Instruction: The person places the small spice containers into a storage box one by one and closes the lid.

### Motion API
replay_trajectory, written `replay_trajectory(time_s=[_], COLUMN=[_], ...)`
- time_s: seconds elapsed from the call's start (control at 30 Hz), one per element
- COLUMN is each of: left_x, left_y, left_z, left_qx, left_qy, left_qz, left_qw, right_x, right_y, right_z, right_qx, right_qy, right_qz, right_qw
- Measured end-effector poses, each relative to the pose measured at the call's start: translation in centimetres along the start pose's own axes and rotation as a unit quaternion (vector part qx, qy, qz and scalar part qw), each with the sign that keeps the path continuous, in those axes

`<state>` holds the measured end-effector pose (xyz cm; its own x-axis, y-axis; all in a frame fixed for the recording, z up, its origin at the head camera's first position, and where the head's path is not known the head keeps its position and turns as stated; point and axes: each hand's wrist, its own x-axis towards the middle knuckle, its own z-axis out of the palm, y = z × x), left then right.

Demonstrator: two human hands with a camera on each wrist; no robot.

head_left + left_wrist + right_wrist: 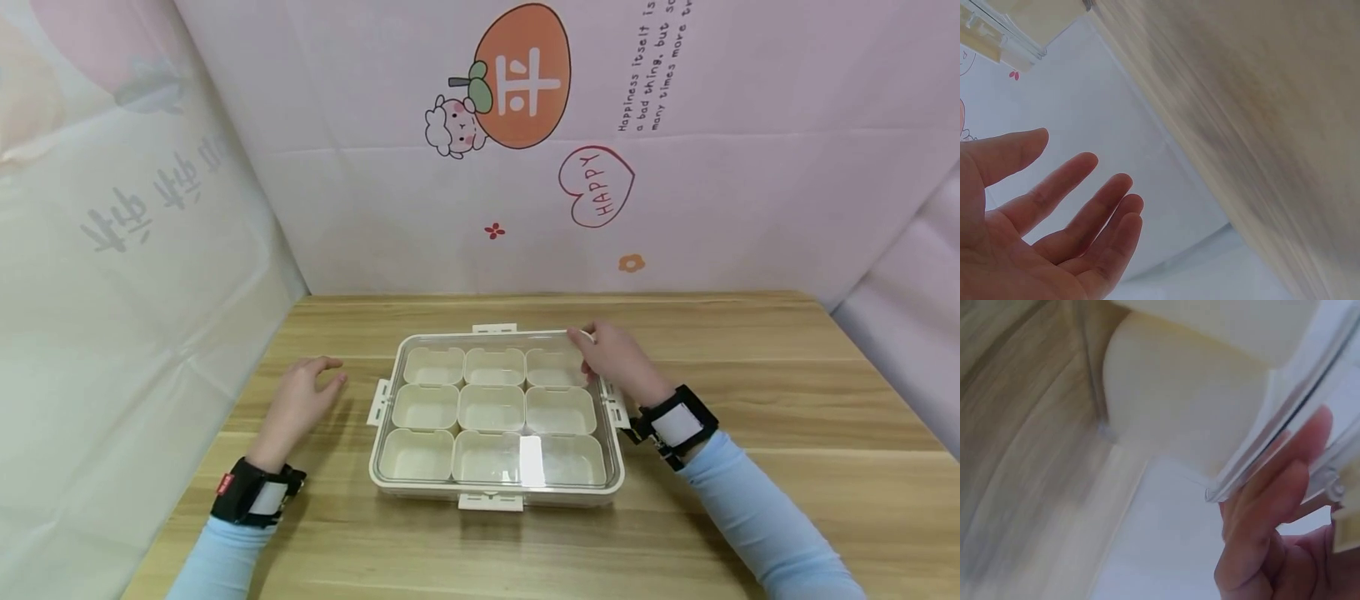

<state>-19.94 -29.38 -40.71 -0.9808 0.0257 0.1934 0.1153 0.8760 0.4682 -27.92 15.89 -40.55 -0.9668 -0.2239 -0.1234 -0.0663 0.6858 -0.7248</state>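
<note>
On the table sits a clear storage box (491, 493) holding several cream compartment cups (491, 408). Over it lies a transparent lid (531, 460) with a cream rim; flap latches (491, 502) stick outward on its sides. My right hand (618, 362) grips the lid at its far right corner. In the right wrist view its fingers (1272, 512) are curled at the rim, beside the clear box wall (1235, 478). Left of the box, my left hand (296, 404) hovers apart from it, fingers loosely bent and holding nothing, as the left wrist view shows too.
The wooden table (787, 375) extends on both sides of the box. A white printed cloth (375, 167) hangs behind its far edge, and another cloth (135, 292) hangs along the left. Both wrists wear black straps (678, 425).
</note>
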Motion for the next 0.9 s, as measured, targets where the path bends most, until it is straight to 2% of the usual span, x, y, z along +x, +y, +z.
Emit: replay_trajectory(time_s=[0.17,0.3,0.6,0.9], left_x=[0.0,0.0,0.0,0.0], left_y=[0.0,0.0,-0.1,0.1], left_z=[0.0,0.0,0.1,0.1], left_qx=[-0.001,-0.001,0.005,0.004], left_qy=[-0.001,-0.004,-0.005,-0.005], left_qz=[0.001,-0.002,-0.001,0.001], left_qw=[1.0,1.0,1.0,1.0], right_x=[0.0,-0.1,-0.6,-1.0], right_y=[-0.1,-0.4,-1.3,-2.2], right_z=[0.3,0.2,-0.1,-0.2], right_qx=[-0.101,-0.152,-0.205,-0.233], right_qy=[0.037,0.053,0.042,0.019], right_qz=[-0.018,-0.04,-0.054,-0.048], right_qw=[0.994,0.986,0.976,0.971])
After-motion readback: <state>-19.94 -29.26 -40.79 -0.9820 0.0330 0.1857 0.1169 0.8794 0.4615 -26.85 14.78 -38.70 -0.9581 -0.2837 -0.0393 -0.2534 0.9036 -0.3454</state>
